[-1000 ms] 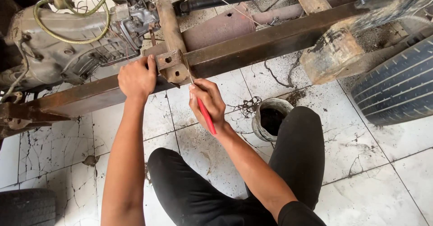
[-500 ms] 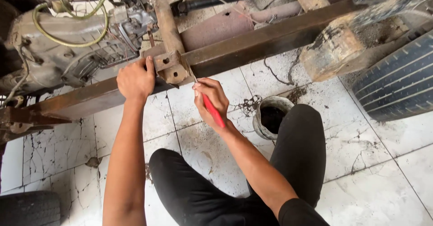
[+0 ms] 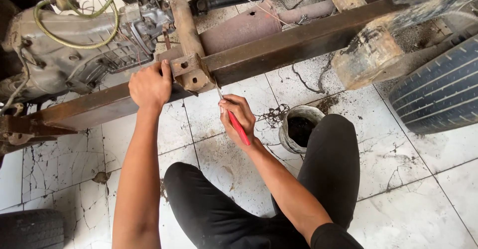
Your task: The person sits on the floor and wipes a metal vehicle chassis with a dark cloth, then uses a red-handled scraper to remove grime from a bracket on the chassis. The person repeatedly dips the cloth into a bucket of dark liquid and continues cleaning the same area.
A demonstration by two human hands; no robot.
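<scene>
- The left hand [image 3: 149,86] reaches forward on a nearly straight arm, palm down, and its fingers [image 3: 166,70] are curled over the top edge of the rusty frame rail [image 3: 298,42], just beside the bolted bracket [image 3: 191,72].
- The right hand [image 3: 238,117] sits lower and nearer the body, with the wrist bent and the forearm running back towards the lower right.
- Its fingers are pinched, pen-fashion, around a red-handled tool [image 3: 238,126]. The handle slants down past the heel of the hand, while the thin metal tip points up to the lower right corner of the bracket, where it seems to touch.
- The rail runs slantwise across the view above the cracked white tile floor [image 3: 59,179], climbing towards the right.
- The person crouches, black-trousered knees [image 3: 328,149] close under the right arm.
- A small dirty pot [image 3: 298,127] holding something dark stands on the floor against the right knee.
- A tyre [image 3: 438,92] stands by the right edge, near the rail's far end.
</scene>
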